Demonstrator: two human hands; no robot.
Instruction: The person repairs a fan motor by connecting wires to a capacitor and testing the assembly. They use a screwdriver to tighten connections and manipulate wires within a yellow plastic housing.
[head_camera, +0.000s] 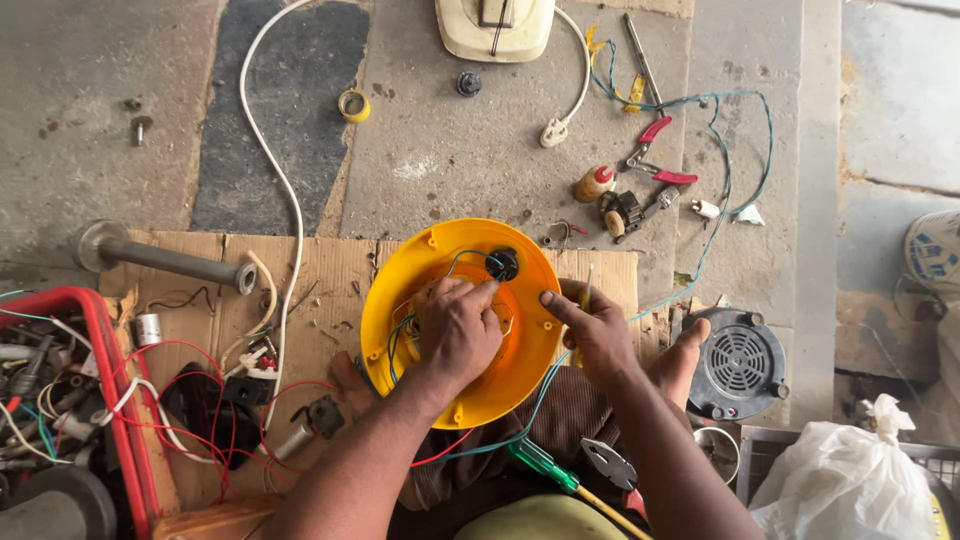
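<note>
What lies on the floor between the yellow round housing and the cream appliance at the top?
Head view: mostly bare concrete between yellow housing and cream appliance; only a small dark knob.

Bare forearms, no sleeves; brown striped garment (560, 420).

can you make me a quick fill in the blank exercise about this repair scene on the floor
1. Both hands, the left hand and the right hand, work on a round plastic housing whose colour is ____.
2. The pliers lying on the concrete have handles coloured ____.
3. The crate full of wires and parts at the person's left is coloured ____.
4. The screwdriver on the person's lap has a handle coloured ____.

Missing words: yellow; red; red; green
</note>
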